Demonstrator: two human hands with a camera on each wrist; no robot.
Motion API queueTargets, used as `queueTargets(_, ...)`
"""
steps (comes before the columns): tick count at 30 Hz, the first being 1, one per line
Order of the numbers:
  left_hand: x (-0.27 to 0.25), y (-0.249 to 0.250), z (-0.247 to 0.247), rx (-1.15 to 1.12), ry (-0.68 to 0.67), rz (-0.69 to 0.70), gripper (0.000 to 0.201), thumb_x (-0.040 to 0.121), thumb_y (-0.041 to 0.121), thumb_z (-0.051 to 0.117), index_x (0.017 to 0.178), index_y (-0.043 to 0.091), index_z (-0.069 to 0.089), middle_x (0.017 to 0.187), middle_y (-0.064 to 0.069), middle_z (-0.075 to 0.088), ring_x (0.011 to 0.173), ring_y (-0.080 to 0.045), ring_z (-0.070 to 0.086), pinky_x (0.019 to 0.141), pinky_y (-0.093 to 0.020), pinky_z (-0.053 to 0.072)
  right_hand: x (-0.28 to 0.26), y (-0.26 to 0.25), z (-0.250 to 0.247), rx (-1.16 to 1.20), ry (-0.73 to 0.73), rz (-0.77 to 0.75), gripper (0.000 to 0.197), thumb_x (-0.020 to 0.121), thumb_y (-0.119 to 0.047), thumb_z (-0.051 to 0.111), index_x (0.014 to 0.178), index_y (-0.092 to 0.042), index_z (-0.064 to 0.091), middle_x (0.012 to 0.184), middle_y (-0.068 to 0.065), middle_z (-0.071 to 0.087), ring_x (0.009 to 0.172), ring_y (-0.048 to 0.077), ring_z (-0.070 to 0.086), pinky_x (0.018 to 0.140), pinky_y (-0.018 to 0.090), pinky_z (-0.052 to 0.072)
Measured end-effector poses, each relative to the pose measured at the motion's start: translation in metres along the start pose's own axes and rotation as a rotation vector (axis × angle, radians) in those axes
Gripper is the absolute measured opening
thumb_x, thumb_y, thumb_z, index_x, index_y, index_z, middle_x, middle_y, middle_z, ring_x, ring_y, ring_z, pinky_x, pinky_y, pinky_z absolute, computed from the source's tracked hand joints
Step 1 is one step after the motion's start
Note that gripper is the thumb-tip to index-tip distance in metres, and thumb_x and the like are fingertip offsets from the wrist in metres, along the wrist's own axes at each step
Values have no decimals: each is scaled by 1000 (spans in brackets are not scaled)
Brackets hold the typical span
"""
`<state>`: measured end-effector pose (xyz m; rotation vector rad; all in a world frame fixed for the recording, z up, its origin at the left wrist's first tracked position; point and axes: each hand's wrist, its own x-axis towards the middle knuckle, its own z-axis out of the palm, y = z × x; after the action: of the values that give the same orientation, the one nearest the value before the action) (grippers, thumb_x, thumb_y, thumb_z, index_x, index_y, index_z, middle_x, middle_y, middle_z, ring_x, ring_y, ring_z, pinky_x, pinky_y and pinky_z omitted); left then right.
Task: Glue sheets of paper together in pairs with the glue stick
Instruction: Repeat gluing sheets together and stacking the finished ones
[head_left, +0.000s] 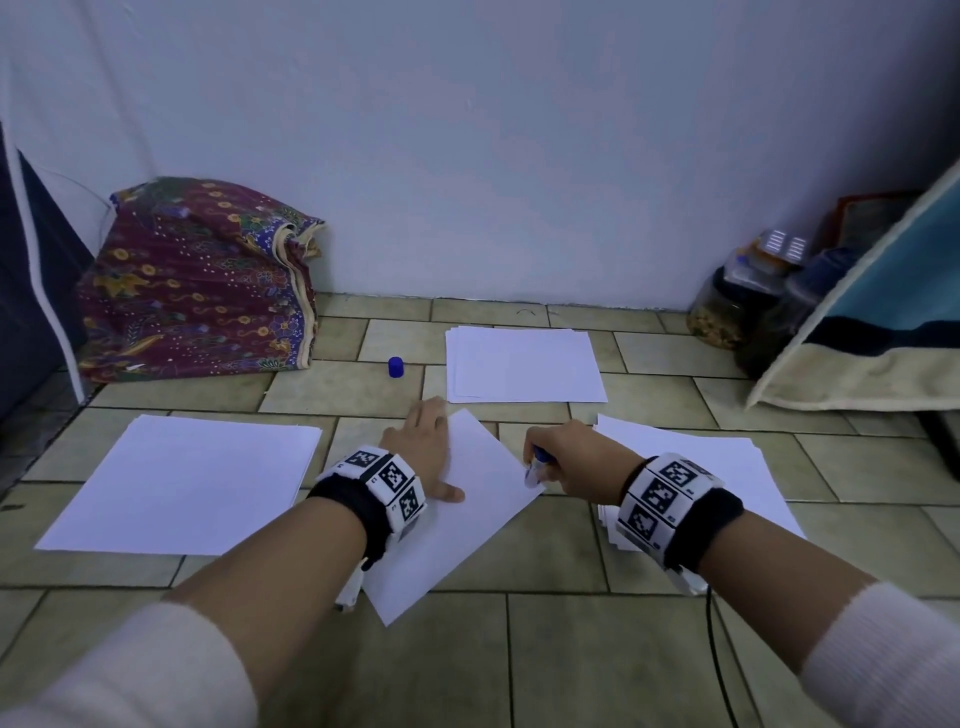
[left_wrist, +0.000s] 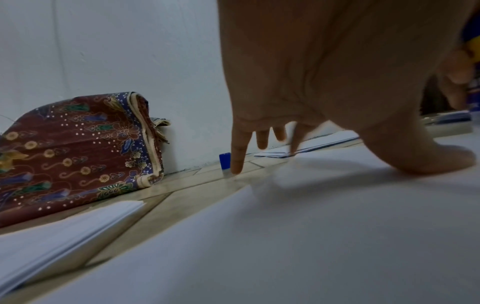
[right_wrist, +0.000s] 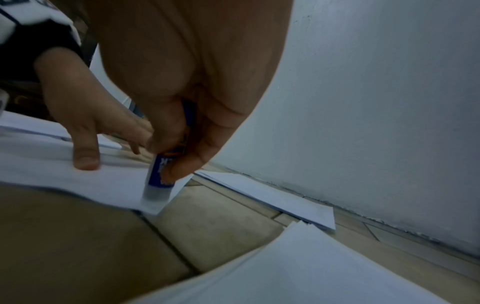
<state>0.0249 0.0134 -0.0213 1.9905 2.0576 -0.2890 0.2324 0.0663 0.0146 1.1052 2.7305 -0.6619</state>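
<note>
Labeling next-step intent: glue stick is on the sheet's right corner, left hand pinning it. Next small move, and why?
Probably drag the glue stick along the sheet's edge, away from that corner. The right hand holds its tip on the corner, the left hand pins the sheet flat, and the cap is off.

Looks like a lived-in home room: tiled floor (head_left: 571, 649) under a bare white wall (head_left: 519, 156), folded batik cloth (head_left: 197, 280) in the corner, food jars (head_left: 727, 306) beside a blue-and-cream blanket (head_left: 883, 322)
</note>
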Motion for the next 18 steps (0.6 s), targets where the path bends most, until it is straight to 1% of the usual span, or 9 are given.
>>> queueTargets(1,-1,0,0,-15,42,36,99,76,53,71,146,8,17,156,-6,-3,144,-24,6,103,-45,40,-1,1,-1,-17,-12,4,15,87,3,52,100,-2,57,102,4,70,94,20,62,79,32,51)
queueTargets(3,-3,3,0,-39,87,207,91,81,39,72,148,15,17,158,-4,-10,146,-21,1,111,-42,31,-3,2,-6,-21,-23,25,17,88,-2,55,104,-7,59,96,2,66,85,18,58,72,25,49)
queueTargets(4,-5,6,0,-23,65,298,82,86,30,68,149,18,18,159,-1,-9,147,-19,2,114,-39,27,-5,3,-9,2,-10,36,18,88,-3,55,104,-8,60,91,1,63,79,15,56,67,19,46)
queueTargets(6,-7,9,0,41,-30,389,65,96,22,54,151,25,18,160,6,-1,146,-15,9,110,-36,30,-6,7,-15,135,70,70,16,87,-4,58,101,-10,62,83,-1,62,69,10,59,59,10,43)
queueTargets(7,-8,9,0,71,-58,393,60,99,25,47,151,28,17,160,8,3,145,-14,13,108,-37,34,-6,9,-18,234,132,89,15,87,-4,60,99,-12,60,79,-2,63,62,5,62,56,8,43)
queueTargets(9,-10,5,-1,122,-59,353,60,99,41,44,151,31,18,159,6,11,143,-15,18,105,-39,38,-3,13,-20,415,267,135,17,86,-6,64,98,-15,56,72,-3,65,51,-3,61,54,7,45)
queueTargets(12,-16,2,-6,166,-30,293,73,89,58,51,149,24,27,152,0,22,137,-18,27,102,-37,39,4,15,-21,562,428,205,17,84,-6,65,99,-9,58,72,4,68,51,4,62,56,11,50)
queueTargets(15,-20,4,-6,94,10,252,80,84,58,60,140,7,35,151,-2,20,134,-19,31,99,-36,41,14,10,-19,609,461,219,11,83,-5,65,93,-6,61,77,11,68,58,12,63,60,16,53)
queueTargets(18,-19,7,1,-37,0,207,74,86,49,62,139,6,33,148,-5,23,134,-23,29,104,-39,39,26,2,-13,622,429,214,10,84,-7,65,93,-9,60,80,12,68,63,18,65,68,26,57)
